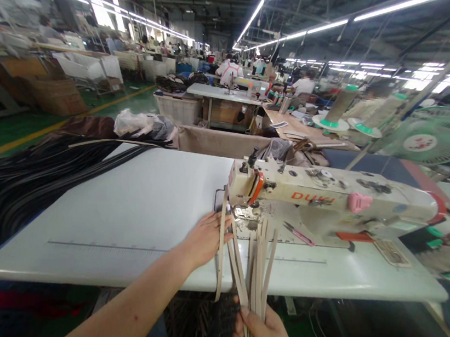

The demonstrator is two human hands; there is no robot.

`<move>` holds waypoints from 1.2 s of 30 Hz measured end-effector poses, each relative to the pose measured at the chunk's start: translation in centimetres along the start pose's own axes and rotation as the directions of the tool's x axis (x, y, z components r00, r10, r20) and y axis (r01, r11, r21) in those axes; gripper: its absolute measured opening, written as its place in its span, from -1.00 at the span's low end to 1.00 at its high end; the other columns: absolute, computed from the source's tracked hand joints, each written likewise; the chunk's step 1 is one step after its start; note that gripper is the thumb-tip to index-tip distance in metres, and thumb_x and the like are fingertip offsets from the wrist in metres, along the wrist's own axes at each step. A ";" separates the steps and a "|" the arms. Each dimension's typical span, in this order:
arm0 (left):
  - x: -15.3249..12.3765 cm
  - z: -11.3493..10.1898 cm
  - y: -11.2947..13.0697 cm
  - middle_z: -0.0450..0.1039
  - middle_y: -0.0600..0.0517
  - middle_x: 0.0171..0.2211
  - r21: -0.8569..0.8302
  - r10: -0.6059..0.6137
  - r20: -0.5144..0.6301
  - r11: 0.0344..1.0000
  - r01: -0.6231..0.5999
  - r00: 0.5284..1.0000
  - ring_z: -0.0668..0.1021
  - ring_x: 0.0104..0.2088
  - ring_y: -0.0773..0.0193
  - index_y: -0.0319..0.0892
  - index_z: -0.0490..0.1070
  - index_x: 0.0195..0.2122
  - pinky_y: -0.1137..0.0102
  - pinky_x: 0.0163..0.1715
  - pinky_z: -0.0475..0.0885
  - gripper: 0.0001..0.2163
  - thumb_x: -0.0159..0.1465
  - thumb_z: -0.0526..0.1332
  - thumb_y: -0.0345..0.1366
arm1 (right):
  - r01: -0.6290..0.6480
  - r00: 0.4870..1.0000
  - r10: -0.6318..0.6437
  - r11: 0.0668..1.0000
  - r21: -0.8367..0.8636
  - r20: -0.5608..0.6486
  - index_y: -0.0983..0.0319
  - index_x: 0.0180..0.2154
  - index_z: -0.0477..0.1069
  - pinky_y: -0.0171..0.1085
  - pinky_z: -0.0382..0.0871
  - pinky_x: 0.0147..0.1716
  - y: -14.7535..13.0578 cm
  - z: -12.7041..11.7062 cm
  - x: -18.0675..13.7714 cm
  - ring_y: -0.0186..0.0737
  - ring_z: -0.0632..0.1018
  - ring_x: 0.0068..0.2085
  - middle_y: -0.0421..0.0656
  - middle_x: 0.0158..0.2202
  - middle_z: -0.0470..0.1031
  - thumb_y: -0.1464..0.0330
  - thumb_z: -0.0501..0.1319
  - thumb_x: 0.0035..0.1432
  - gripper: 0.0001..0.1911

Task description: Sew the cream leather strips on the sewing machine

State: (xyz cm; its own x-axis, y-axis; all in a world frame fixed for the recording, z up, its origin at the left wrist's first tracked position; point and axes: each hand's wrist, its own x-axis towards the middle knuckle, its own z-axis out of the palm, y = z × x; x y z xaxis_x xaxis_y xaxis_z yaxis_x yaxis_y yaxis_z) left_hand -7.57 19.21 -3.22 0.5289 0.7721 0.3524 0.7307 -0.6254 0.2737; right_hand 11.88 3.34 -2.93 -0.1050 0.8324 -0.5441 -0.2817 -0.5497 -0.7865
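My right hand [259, 330] is closed around a bundle of narrow beige strips [259, 272] below the table's front edge. The bundle's upper ends fan out over the tabletop. My left hand [210, 235] lies on the table with fingers stretched forward, just left of the presser foot area. Its fingertips touch a beige strip [237, 261] that runs from the sewing machine [329, 196] down to my right hand. Another single strip [219, 270] passes over the left fingers and hangs past the table edge.
Pink-handled snips [299, 234] lie on the machine bed. Long black strips [19, 185] pile up at the left of the white table [118, 221]. Thread cones [341, 106] and a green fan [436, 135] stand behind the machine. People work farther back.
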 end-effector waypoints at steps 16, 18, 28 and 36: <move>-0.2 0.1 0.1 0.34 -0.11 0.24 0.009 -0.007 -0.023 1.000 0.007 1.000 0.36 0.27 0.11 -0.18 0.31 0.23 0.11 0.29 0.26 -0.61 0.49 0.00 -0.12 | 0.122 0.982 -0.108 0.989 0.089 -0.156 0.29 0.05 0.34 -0.33 0.28 -0.64 -1.3 1.1 -0.3 -0.23 0.51 -0.59 -0.24 -0.56 0.48 0.05 0.46 -0.08 -0.26; -0.2 0.2 0.1 0.34 -0.11 0.24 0.006 -0.007 -0.018 1.000 0.007 1.000 0.35 0.28 0.11 -0.18 0.30 0.24 0.11 0.29 0.26 -0.61 0.49 0.00 -0.13 | 0.120 0.983 -0.106 0.989 0.091 -0.152 0.29 0.08 0.32 -0.33 0.27 -0.65 -1.3 1.1 -0.1 -0.23 0.51 -0.60 -0.25 -0.56 0.48 0.05 0.46 -0.07 -0.23; -0.1 0.3 -0.2 0.34 -0.11 0.24 0.006 0.009 -0.007 1.000 -0.009 1.000 0.34 0.28 0.11 -0.17 0.27 0.25 0.11 0.31 0.23 -0.61 0.48 0.01 -0.13 | 0.105 0.990 -0.095 0.990 0.098 -0.106 0.29 0.12 0.28 -0.37 0.27 -0.65 -2.6 2.3 0.5 -0.26 0.53 -0.60 -0.28 -0.56 0.47 0.14 0.42 0.01 -0.29; -0.2 0.3 -0.1 0.34 -0.09 0.24 0.007 0.000 0.003 1.000 0.000 1.000 0.31 0.30 0.11 -0.18 0.27 0.25 0.08 0.32 0.21 -0.60 0.48 0.01 -0.13 | 0.103 0.990 -0.092 0.990 0.095 -0.111 0.28 0.12 0.24 -0.39 0.27 -0.66 -3.4 2.9 1.1 -0.28 0.52 -0.61 -0.29 -0.57 0.46 0.17 0.40 0.02 -0.30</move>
State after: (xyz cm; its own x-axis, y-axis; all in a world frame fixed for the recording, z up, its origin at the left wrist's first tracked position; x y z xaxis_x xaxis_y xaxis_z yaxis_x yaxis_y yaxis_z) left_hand -7.62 19.19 -3.63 0.5300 0.7727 0.3494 0.7338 -0.6244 0.2678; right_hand 10.00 6.33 0.02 0.0274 0.8665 -0.4985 -0.3801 -0.4522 -0.8069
